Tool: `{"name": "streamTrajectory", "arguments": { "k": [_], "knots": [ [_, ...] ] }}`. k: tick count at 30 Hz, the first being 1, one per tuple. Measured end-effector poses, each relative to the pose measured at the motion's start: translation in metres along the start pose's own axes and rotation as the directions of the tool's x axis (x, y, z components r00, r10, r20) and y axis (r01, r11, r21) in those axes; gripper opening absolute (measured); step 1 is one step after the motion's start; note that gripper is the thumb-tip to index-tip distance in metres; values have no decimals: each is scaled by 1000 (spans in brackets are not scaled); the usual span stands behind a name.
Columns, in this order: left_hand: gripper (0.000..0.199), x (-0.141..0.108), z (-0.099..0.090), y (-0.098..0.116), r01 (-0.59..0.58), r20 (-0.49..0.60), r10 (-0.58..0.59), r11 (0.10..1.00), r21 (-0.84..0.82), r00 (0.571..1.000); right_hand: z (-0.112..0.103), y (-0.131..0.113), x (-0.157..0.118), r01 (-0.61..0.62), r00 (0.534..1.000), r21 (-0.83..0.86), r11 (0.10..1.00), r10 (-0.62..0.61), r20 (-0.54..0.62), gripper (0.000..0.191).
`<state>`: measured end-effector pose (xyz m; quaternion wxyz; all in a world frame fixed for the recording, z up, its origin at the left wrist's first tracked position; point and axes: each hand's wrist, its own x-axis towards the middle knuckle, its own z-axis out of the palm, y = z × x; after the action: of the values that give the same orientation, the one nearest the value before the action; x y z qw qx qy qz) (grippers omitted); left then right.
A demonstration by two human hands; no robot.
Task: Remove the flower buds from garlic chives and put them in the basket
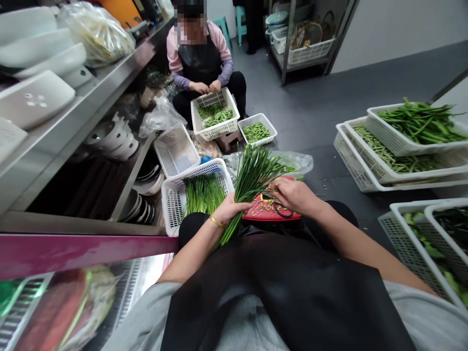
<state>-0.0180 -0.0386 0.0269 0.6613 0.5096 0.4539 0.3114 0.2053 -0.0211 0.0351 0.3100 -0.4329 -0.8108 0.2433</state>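
Observation:
My left hand, with a gold bracelet at the wrist, is wrapped round a bundle of long green stalks whose tops fan out to the upper right. My right hand is closed beside the stalk tips, its fingertips pinched together; what they hold is too small to make out. Under it lies a red surface strewn with green bits, with black-handled scissors on it. Left of the bundle, a white basket holds more of the long green stalks.
Ahead, a seated person has both hands at a basket of green pieces. A small basket stands beside it. Stacked vegetable baskets are at the right; a steel shelf with white dishes runs along the left.

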Motion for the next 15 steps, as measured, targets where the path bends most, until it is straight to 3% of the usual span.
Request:
{"name": "streamTrajectory", "arguments": {
  "k": [2, 4, 5, 7, 10, 12, 14, 15],
  "knots": [
    [37, -3, 2, 0, 4, -4, -4, 1000, 2, 1000, -1, 0, 3, -80, 983, 266, 961, 121, -140, 19],
    [37, -5, 2, 0, 9, -20, -8, 1000, 9, 1000, -8, 2, 5, -58, 917, 606, 794, 282, -281, 27],
    [36, -5, 2, 0, 7, -36, -6, 1000, 11, 999, -14, 4, 6, -24, 886, 719, 694, 348, -306, 31],
    [34, -6, 2, 0, 7, -59, -5, 1000, 20, 998, -27, 4, 5, -43, 910, 802, 596, 355, -214, 40],
    [33, -4, 3, 0, 14, -61, -11, 999, 46, 998, -40, -3, 2, -199, 965, 654, 730, 261, 3, 53],
    [32, -2, 5, -1, 6, -60, -2, 998, 68, 998, -40, -13, 6, -186, 957, 508, 841, 272, -100, 51],
    [32, -1, 7, -3, -23, -70, 29, 996, 88, 997, -34, -22, 17, -149, 929, 401, 904, 267, -257, 45],
    [33, 0, 7, -4, -38, -76, 45, 994, 98, 996, -30, -25, 23, -144, 925, 363, 921, 255, -281, 44]
  ]
}}
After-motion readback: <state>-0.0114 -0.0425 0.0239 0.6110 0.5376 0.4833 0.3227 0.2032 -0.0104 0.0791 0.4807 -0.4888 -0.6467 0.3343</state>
